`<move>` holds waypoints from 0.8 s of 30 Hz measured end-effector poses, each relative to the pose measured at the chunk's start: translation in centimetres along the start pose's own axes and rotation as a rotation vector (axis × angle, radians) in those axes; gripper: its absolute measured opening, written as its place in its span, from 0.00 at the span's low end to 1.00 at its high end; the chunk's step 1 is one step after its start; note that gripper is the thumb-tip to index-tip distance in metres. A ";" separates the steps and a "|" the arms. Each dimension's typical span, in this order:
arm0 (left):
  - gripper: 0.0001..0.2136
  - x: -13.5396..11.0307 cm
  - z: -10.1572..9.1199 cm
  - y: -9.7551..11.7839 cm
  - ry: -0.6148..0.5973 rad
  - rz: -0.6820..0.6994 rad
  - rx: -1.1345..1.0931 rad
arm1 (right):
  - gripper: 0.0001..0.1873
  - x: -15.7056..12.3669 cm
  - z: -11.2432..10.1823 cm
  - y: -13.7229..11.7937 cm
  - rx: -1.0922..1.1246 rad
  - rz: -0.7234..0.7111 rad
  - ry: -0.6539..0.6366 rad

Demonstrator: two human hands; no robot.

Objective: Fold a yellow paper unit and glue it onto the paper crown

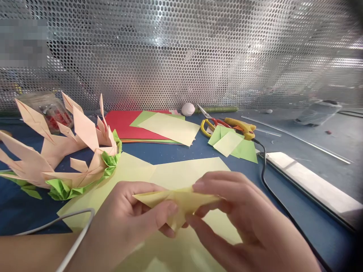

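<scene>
Between my two hands is a folded piece of yellow paper [185, 203], with points sticking out to the left and downward. My left hand [141, 217] pinches its left part, the thumb pressed on the front. My right hand [241, 211] grips the right end, index finger along the top edge and thumb near the lower middle. Some fingertips are hidden behind the paper. Below the hands lie large pale yellow sheets [193, 170]. To the left stands a ring of folded pink paper points [85, 128] with green paper pieces [61, 189] along its base.
Red sheets [121, 124] and other coloured paper lie at the back. Scissors [208, 122], a yellow glue gun [241, 126] with a black cord [263, 170], and green paper squares [246, 149] are at the right. A glass jar [51, 109] stands behind the ring. A white cable [76, 241] crosses my left wrist.
</scene>
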State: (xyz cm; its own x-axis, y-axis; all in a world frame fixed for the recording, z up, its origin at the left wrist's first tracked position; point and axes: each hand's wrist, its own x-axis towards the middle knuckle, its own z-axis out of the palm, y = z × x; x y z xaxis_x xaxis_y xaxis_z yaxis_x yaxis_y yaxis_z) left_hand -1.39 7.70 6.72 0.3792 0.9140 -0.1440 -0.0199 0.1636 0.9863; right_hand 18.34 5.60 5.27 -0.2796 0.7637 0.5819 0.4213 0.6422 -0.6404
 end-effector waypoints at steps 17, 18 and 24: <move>0.11 0.5 0.1 0.0 -0.033 -0.017 0.054 | 0.16 0.7 -1.0 0.2 -0.135 -0.196 -0.087; 0.10 0.5 0.2 0.0 -0.046 -0.017 0.019 | 0.14 0.6 -1.0 0.2 -0.165 -0.249 -0.096; 0.06 0.3 0.3 0.7 -0.099 -0.042 -0.056 | 0.15 0.3 0.1 0.6 -0.224 -0.406 -0.009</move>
State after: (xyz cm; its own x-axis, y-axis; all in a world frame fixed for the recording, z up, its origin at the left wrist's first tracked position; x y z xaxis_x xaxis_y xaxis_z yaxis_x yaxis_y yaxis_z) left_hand -1.06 7.94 7.38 0.4704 0.8651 -0.1741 -0.0528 0.2245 0.9730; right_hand 18.40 6.22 5.05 -0.4672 0.4543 0.7585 0.4516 0.8602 -0.2370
